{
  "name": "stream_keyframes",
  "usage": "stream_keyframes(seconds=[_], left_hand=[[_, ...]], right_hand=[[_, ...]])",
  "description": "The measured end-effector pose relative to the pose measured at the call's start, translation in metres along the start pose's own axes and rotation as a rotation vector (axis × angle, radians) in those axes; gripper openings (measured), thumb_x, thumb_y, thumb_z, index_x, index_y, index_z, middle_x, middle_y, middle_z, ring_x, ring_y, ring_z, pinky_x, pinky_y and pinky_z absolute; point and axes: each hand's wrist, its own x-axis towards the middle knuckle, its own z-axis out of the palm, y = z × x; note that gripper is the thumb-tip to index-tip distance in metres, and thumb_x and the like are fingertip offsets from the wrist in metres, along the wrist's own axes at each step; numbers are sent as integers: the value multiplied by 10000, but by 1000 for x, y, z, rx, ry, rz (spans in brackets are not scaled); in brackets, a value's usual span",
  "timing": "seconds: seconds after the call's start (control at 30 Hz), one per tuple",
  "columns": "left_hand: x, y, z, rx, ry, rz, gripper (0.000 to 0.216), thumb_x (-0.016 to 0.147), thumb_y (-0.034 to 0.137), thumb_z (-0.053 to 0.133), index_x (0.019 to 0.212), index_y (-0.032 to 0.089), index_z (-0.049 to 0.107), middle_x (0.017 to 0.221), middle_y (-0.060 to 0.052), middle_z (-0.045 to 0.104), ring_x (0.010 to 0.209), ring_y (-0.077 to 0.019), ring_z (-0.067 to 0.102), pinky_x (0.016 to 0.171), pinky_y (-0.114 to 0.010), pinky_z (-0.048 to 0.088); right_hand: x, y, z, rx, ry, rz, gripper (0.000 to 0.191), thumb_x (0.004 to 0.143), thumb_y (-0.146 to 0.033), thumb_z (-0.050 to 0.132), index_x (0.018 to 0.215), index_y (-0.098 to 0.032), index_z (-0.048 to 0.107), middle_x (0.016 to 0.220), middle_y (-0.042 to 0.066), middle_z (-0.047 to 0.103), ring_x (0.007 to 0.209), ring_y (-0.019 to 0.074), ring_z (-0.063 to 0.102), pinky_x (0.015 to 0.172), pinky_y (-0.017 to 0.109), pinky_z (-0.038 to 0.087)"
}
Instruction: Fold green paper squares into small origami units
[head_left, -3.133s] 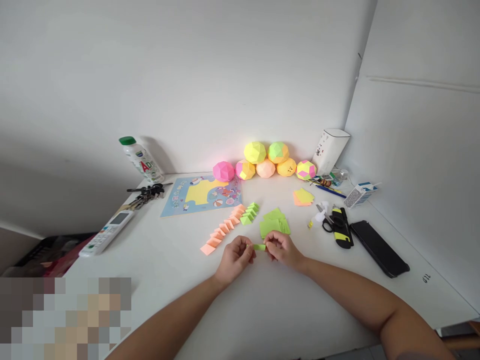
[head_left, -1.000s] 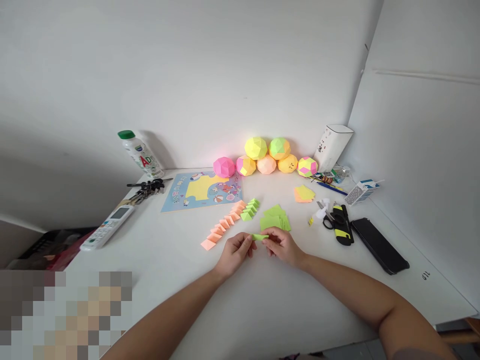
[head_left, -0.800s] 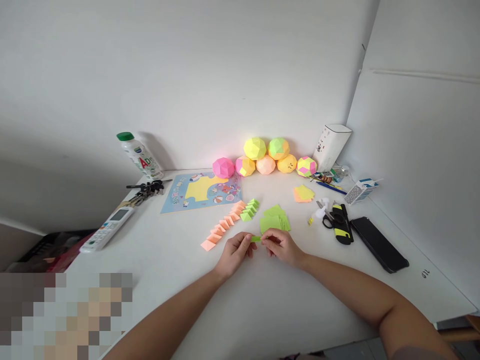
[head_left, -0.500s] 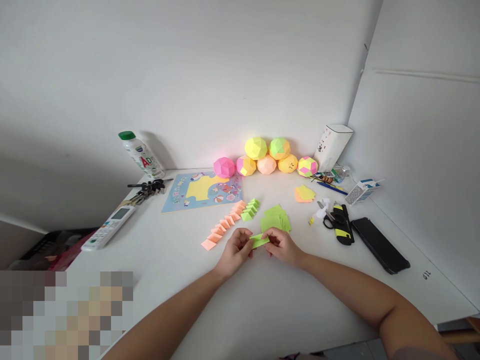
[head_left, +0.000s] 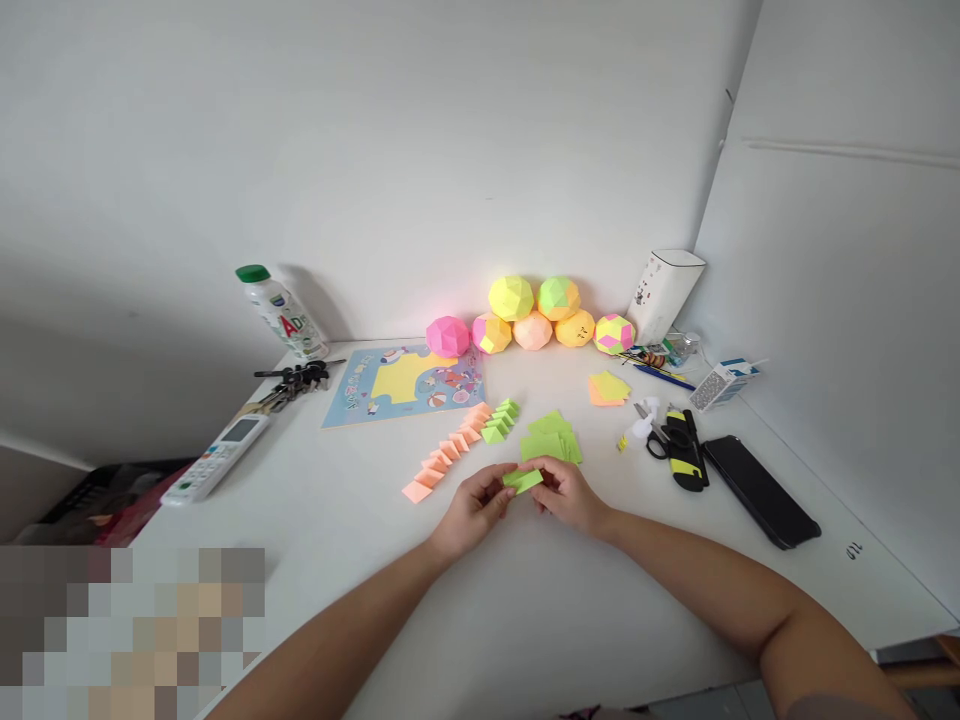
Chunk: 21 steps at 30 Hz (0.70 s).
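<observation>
Both hands pinch one small folded green paper piece [head_left: 523, 480] just above the white table [head_left: 525, 600]. My left hand [head_left: 472, 512] grips its left end, fingers closed. My right hand [head_left: 568, 494] grips its right end, fingers closed too. Just behind them lies a loose stack of green paper squares [head_left: 551, 441]. A row of folded orange pieces [head_left: 446, 456] continues into a few folded green pieces [head_left: 501, 420] to the left of the stack.
Several paper polyhedron balls [head_left: 532, 315] line the back wall. A picture card [head_left: 405, 384], keys [head_left: 292, 382], bottle [head_left: 281, 312] and remote [head_left: 215, 457] lie left. Scissors [head_left: 670, 438], phone [head_left: 759, 490], sticky notes [head_left: 607, 388], a small carton [head_left: 722, 385] and a white box [head_left: 664, 290] sit right.
The green piece was a thin strip between my fingertips; it has been turned and now shows a wider flat face. Both hands stayed in place.
</observation>
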Motion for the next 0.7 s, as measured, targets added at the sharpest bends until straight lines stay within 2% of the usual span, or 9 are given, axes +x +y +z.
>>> stream_keyframes(seconds=[0.07,0.13,0.23,0.33,0.4,0.5,0.6,0.7], left_hand=[[0,1,0,13,-5,5,442,783,453,582,1116,163,576,580,48,427,528,-106,433,516,-242,361],[1,1,0,37,-4,30,395,786,441,585,1077,175,599,605,39,427,544,-107,425,513,-239,365],[2,2,0,95,-18,116,303,794,398,597,1015,192,629,694,9,462,587,-109,430,534,-241,386],[4,3,-1,126,-42,191,258,796,365,606,996,207,638,832,-27,481,608,-103,448,548,-245,409],[4,4,-1,129,-44,207,232,795,362,606,966,209,639,914,-45,470,624,-99,466,554,-247,425],[4,5,0,139,-48,187,206,785,373,614,894,198,629,969,-54,460,633,-92,474,552,-241,434],[3,5,0,138,-36,171,212,781,385,615,832,180,601,940,-42,473,616,-83,452,539,-225,410],[2,1,0,93,5,144,236,795,396,596,767,167,546,831,-15,498,593,-80,426,530,-214,369]], right_hand=[[0,1,0,5,7,-24,207,760,-135,520,953,-187,574,610,-51,459,473,91,501,476,234,434],[1,4,0,18,12,-81,171,749,-128,540,903,-194,570,766,-7,519,509,81,503,483,231,438],[3,6,-1,17,25,-166,142,730,-136,593,856,-195,563,1013,54,515,616,89,517,504,222,434],[4,5,-1,16,16,-191,103,746,-174,617,830,-187,559,1055,73,513,672,103,522,525,221,427],[4,2,-1,33,-9,-176,82,765,-196,608,826,-179,556,993,65,538,647,100,516,529,224,425],[3,-2,-1,47,-44,-107,68,787,-219,583,814,-164,554,769,13,542,573,96,506,523,229,425],[2,-2,0,23,-41,-33,83,785,-232,576,794,-152,554,607,-31,490,500,92,484,487,220,408],[1,-2,0,-13,-34,12,97,780,-231,572,828,-147,565,553,-43,483,463,87,462,457,208,382]])
